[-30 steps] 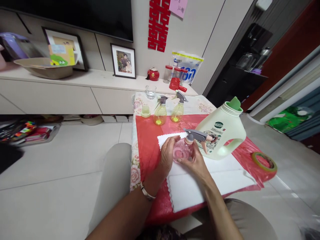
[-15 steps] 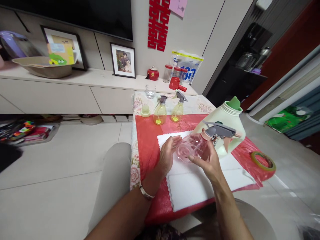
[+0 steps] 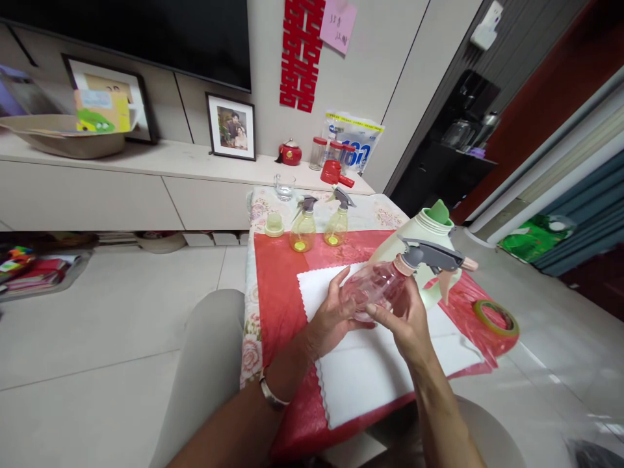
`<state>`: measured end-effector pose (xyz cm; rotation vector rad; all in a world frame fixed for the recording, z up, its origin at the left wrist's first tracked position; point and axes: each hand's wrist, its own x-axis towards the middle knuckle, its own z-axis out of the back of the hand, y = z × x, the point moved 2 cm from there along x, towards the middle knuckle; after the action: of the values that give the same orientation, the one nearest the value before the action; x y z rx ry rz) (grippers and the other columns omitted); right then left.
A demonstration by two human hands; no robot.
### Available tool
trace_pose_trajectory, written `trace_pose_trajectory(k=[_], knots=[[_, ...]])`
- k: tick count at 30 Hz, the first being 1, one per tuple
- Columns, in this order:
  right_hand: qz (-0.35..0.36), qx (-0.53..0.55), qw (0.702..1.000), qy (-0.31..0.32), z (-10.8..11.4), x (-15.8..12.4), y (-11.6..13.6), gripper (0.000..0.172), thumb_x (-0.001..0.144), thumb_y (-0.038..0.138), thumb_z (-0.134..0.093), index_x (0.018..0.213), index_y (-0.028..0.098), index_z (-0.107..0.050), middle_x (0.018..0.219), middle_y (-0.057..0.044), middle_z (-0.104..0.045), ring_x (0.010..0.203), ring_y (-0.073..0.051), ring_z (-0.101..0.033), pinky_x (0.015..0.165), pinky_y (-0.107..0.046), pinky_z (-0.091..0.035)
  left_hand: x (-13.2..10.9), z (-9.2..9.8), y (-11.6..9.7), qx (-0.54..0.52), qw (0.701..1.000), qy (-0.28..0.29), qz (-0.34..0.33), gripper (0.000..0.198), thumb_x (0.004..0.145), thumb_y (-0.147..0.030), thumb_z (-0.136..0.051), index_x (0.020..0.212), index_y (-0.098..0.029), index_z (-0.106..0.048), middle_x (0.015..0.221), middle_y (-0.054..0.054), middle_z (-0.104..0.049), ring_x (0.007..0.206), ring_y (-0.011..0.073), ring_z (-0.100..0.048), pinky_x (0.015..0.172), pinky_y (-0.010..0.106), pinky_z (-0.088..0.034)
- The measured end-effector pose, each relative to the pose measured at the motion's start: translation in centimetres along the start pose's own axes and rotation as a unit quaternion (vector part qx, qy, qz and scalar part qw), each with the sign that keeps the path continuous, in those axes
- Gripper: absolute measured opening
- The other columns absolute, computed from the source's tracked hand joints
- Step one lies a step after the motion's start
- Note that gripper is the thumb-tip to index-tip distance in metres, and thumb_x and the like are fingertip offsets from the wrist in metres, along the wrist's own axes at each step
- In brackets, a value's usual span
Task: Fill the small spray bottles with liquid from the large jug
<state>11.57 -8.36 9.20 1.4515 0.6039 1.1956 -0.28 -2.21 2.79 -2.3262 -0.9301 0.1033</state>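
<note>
A clear pink spray bottle (image 3: 373, 286) with a grey trigger head is tilted on its side above the white cloth (image 3: 361, 380). My left hand (image 3: 334, 318) is wrapped round its base end. Near the neck, my right hand (image 3: 407, 318) grips the bottle's body, thumb along the near side. Just behind the trigger head stands a large pale green jug (image 3: 419, 227) with a green spout in its open mouth. Two yellow spray bottles, one on the left (image 3: 303, 231) and one on the right (image 3: 336, 224), stand upright farther back.
Beside the yellow bottles sit a pale green cap (image 3: 273, 225) and a glass cup (image 3: 284, 187). A roll of tape (image 3: 496, 318) lies on the red cover (image 3: 275, 279) at the right. Behind the table, a low cabinet (image 3: 214, 205) carries jars, a red pot and picture frames.
My left hand has closed from an open palm beside the bottle's base to a grip around it. The right hand keeps its hold. The whole view has shifted slightly.
</note>
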Motion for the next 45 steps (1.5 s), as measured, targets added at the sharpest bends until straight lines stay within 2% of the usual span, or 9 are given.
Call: trace_pose_trajectory(k=[5,12,17,23,28,31,35,41,45], knots=[[0.011,-0.034,0.999,-0.004,-0.6,-0.4,0.0,0.072,0.075,0.037,-0.083,0.138,0.026,-0.051,0.14,-0.011,-0.057,0.13,-0.033,-0.054,0.112,-0.053,-0.042,0.0,-0.3,0.1,0.001,1.0,-0.012,-0.014,0.079,0.072,-0.036,-0.089,0.138,-0.035,-0.046,0.156,0.009,-0.041,0.129,0.0308,-0.055,0.086,0.038,-0.056],[-0.027,0.005,0.998,0.061,1.4,-0.6,0.0,0.08,0.08,0.043,-0.079,0.151,0.035,-0.043,0.158,-0.006,-0.042,0.139,-0.033,-0.048,0.105,-0.049,-0.05,-0.3,-0.6,-0.3,-0.038,0.998,0.052,0.02,0.065,0.078,-0.055,-0.08,0.132,-0.025,-0.058,0.115,0.009,-0.069,0.085,0.0183,-0.068,0.064,0.025,-0.05],[-0.107,0.122,0.973,0.167,1.4,-0.5,1.7,0.095,0.076,0.043,-0.08,0.156,0.031,-0.03,0.13,-0.013,-0.065,0.092,-0.032,-0.073,0.054,-0.037,-0.058,-0.5,-0.1,0.5,-0.022,0.99,0.112,0.083,0.074,0.079,-0.076,-0.064,0.125,-0.018,-0.064,0.102,0.013,-0.074,0.079,0.0236,-0.072,0.057,0.026,-0.047],[-0.142,0.136,0.956,0.216,0.9,-1.8,3.0,0.095,0.07,0.032,-0.088,0.147,0.031,-0.032,0.104,-0.006,-0.072,0.061,-0.024,-0.07,0.05,-0.036,-0.054,-0.8,0.0,1.3,-0.019,0.98,0.146,0.138,0.078,0.079,-0.082,-0.056,0.117,-0.014,-0.068,0.086,0.01,-0.075,0.064,0.0198,-0.07,0.053,0.026,-0.047],[-0.121,0.13,0.975,0.135,2.0,-3.5,3.0,0.087,0.072,0.037,-0.086,0.145,0.029,-0.04,0.1,-0.006,-0.073,0.054,-0.022,-0.067,0.052,-0.039,-0.056,-1.0,-0.3,1.6,-0.026,0.971,0.167,0.171,0.081,0.079,-0.081,-0.057,0.128,-0.017,-0.061,0.093,0.012,-0.075,0.074,0.0236,-0.074,0.056,0.026,-0.054],[-0.067,0.078,0.993,0.051,4.5,-4.2,3.5,0.082,0.067,0.034,-0.088,0.14,0.027,-0.051,0.117,-0.011,-0.071,0.088,-0.032,-0.074,0.076,-0.046,-0.063,-0.9,-0.2,1.5,-0.001,0.976,0.144,0.166,0.074,0.081,-0.074,-0.063,0.134,-0.025,-0.053,0.115,0.013,-0.07,0.082,0.0241,-0.074,0.06,0.029,-0.057],[0.012,0.024,0.998,-0.056,10.1,-4.6,4.9,0.088,0.065,0.033,-0.088,0.144,0.03,-0.05,0.139,-0.011,-0.06,0.125,-0.038,-0.06,0.099,-0.054,-0.056,-0.8,0.3,1.5,0.064,0.979,0.083,0.176,0.057,0.084,-0.054,-0.074,0.13,-0.026,-0.054,0.126,0.013,-0.062,0.087,0.0229,-0.073,0.061,0.028,-0.054],[0.03,-0.074,0.972,-0.222,19.5,-1.7,4.1,0.071,0.061,0.031,-0.09,0.126,0.027,-0.061,0.124,-0.013,-0.067,0.113,-0.035,-0.066,0.092,-0.052,-0.057,-0.3,1.1,2.1,0.126,0.973,0.004,0.194,0.049,0.079,-0.042,-0.08,0.121,-0.022,-0.062,0.118,0.011,-0.064,0.08,0.0183,-0.07,0.056,0.025,-0.049],[0.03,-0.138,0.951,-0.274,23.1,1.5,0.6,0.086,0.056,0.034,-0.092,0.132,0.028,-0.054,0.116,-0.008,-0.067,0.105,-0.028,-0.067,0.085,-0.044,-0.059,0.1,1.4,2.1,0.146,0.966,-0.045,0.208,0.047,0.075,-0.04,-0.083,0.114,-0.02,-0.066,0.113,0.01,-0.066,0.075,0.0163,-0.068,0.054,0.024,-0.047]])
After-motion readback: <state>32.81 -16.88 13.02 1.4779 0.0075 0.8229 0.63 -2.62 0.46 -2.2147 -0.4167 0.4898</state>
